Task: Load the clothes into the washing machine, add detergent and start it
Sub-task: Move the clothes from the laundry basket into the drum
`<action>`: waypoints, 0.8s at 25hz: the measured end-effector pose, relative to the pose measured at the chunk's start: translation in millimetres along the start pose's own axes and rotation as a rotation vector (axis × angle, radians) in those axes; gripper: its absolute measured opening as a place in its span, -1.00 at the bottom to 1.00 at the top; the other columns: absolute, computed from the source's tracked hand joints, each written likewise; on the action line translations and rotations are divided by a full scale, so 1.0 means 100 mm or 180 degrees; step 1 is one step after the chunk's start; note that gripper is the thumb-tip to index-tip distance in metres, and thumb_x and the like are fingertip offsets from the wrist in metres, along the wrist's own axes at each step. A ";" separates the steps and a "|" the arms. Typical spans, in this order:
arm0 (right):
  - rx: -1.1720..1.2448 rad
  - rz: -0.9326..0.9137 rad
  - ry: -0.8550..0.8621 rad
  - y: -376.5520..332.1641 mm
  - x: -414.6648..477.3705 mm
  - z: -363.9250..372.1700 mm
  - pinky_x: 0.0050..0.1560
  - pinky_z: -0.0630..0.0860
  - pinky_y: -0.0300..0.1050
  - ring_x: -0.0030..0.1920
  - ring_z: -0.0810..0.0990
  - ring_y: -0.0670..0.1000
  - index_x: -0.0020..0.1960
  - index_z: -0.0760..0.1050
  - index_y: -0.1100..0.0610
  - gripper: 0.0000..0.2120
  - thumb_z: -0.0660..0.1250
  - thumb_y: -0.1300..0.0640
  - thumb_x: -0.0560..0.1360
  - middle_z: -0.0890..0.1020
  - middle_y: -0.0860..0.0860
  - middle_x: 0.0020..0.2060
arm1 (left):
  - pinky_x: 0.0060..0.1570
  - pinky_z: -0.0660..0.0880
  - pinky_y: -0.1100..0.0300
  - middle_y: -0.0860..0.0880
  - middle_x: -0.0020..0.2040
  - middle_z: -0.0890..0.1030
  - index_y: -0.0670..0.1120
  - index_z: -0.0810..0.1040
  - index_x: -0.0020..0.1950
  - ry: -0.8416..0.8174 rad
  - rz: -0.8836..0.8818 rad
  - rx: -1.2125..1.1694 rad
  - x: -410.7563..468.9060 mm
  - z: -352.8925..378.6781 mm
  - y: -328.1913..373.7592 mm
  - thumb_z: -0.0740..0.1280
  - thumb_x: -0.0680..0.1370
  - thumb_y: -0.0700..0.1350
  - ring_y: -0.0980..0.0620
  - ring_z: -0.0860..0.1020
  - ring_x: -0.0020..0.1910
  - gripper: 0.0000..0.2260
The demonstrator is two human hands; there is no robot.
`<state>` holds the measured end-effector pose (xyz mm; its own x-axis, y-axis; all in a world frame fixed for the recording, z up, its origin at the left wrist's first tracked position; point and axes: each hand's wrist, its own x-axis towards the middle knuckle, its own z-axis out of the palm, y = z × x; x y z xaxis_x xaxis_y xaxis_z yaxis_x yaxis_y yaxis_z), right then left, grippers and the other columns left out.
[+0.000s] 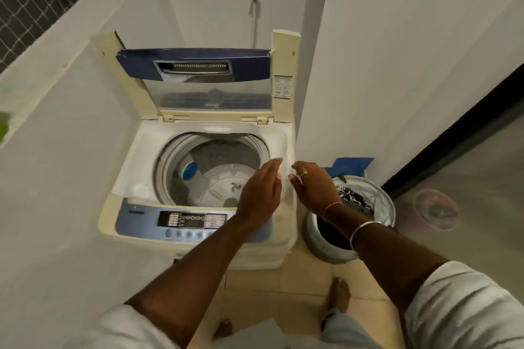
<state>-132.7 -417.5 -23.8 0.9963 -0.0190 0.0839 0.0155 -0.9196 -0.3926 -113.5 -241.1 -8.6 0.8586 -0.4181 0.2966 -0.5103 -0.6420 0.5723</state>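
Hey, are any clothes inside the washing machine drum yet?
No, the drum shows its bare bottom plate, and the clothes sit in the basket beside it.

The washing machine (110, 224) has a yellowed cream body, a pale blue control panel (141, 221) and a dark blue band across its lid (195, 61). Its drum (224, 178) is grey, with a round blue cap (190, 170). The basket (382, 201) is whitish grey and holds a black-and-white patterned cloth (350, 195) beside dark clothes (331, 235). Blue tape (351, 166) marks the white wall (397, 65). The floor tiles (306, 286) are cream.
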 end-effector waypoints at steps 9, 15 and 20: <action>-0.0190 -0.0409 -0.0899 1.91 -0.06 0.36 0.06 0.55 0.06 0.07 0.59 0.18 0.18 0.57 0.24 -0.73 0.26 0.11 0.60 0.63 0.16 0.08 | 0.17 0.50 0.16 -0.04 0.34 0.49 -0.10 0.43 0.41 -0.0675 -0.0743 -0.0195 0.36 1.71 0.73 0.14 0.67 -0.10 0.01 0.54 0.19 -0.68; 0.0053 0.0315 -0.1522 3.01 0.01 1.18 0.31 0.44 0.00 0.28 0.51 0.10 0.34 0.48 0.11 -0.51 0.11 -0.18 0.59 0.56 0.07 0.26 | 0.25 0.43 0.14 -0.12 0.27 0.56 -0.15 0.49 0.36 -0.1344 -0.1135 -0.0226 0.28 2.96 0.27 0.18 0.66 -0.12 -0.07 0.53 0.21 -0.70; 0.0070 0.0962 -0.1812 3.93 0.06 2.01 0.38 0.37 0.12 0.38 0.39 0.16 0.47 0.32 0.00 -0.44 0.22 -0.19 0.53 0.44 0.08 0.37 | 0.33 0.36 0.18 -0.15 0.36 0.51 -0.18 0.44 0.41 -0.1620 -0.1481 -0.0450 0.24 3.98 -0.17 0.20 0.66 -0.14 -0.09 0.49 0.33 -0.67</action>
<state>-104.0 -699.8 -361.5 0.8459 -0.0590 -0.5300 -0.2770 -0.8979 -0.3421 -103.7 -495.8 -315.5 0.8391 -0.3912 -0.3780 -0.0545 -0.7519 0.6571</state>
